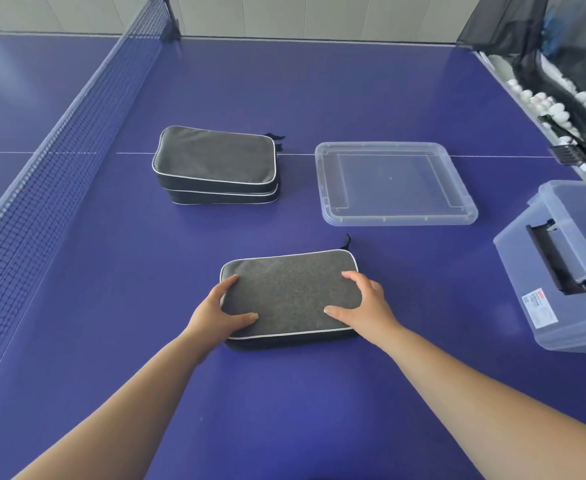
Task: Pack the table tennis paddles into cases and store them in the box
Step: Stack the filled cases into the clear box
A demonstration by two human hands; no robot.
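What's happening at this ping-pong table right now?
A person grips a closed grey paddle case at both ends, left hand and right hand, on the blue table. Two more cases sit stacked farther back. The clear lid lies off beside the storage box at right.
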